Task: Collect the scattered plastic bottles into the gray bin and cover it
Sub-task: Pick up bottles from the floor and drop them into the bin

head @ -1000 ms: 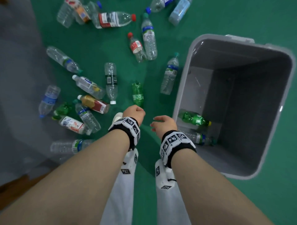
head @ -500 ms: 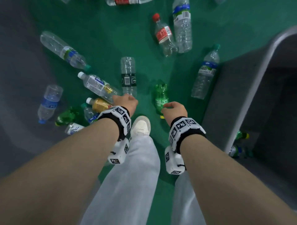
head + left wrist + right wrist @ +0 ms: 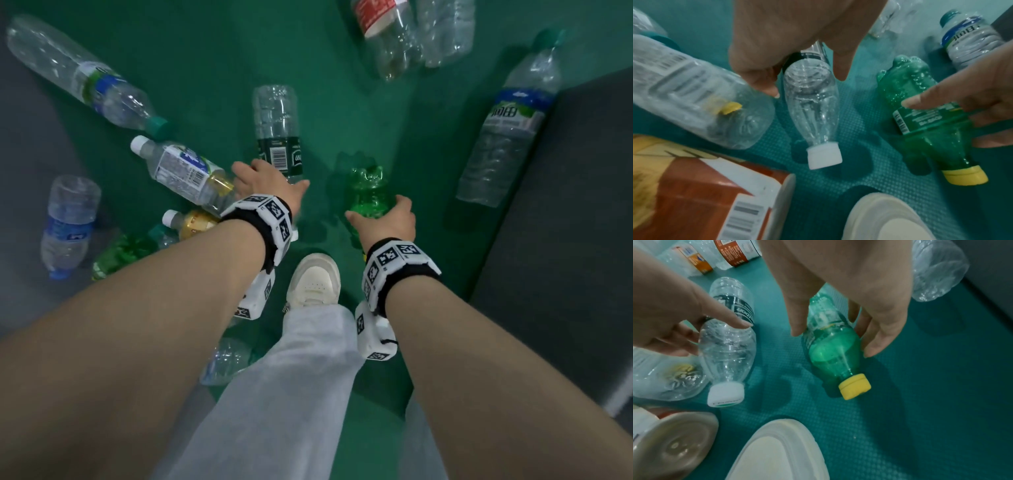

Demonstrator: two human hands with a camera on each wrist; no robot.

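Green textured floor (image 3: 212, 51) all round you, bottles lying loose on it, w/ the gray bin (image 3: 565, 240) showing only as a dark wall at the right edge; no lid in view.

Head view: you're bent low, both arms down. Your left hand (image 3: 263, 183) sits over the neck end of the clear bottle w/ dark label (image 3: 277, 130). Your right hand (image 3: 385, 222) is on the green bottle (image 3: 366, 192), which lies just right of the clear one, apart from it. A white shoe (image 3: 317, 279) stands between your wrists. More bottles lie to the left, top and right, incl. a big water bottle (image 3: 507, 130) right beside the bin wall.

Left wrist view: thumb and fingers are spread either side of the clear bottle's shoulder, half curled; can't tell if they're touching it yet. White cap (image 3: 824, 158) points toward you.

Right wrist view: thumb on one side, fingers on the other side of the green bottle, curled round it, so it looks gripped though it's on the floor. Yellow cap (image 3: 855, 386) points toward you.

Risks, as I judge them: empty thin plastic is light and round, so a loose left-hand pinch could squirt the clear bottle away or roll it into its neighbours. Squeeze too hard and it buckles and slips. Watch your shoe too; a step could kick bottles further from the bin.
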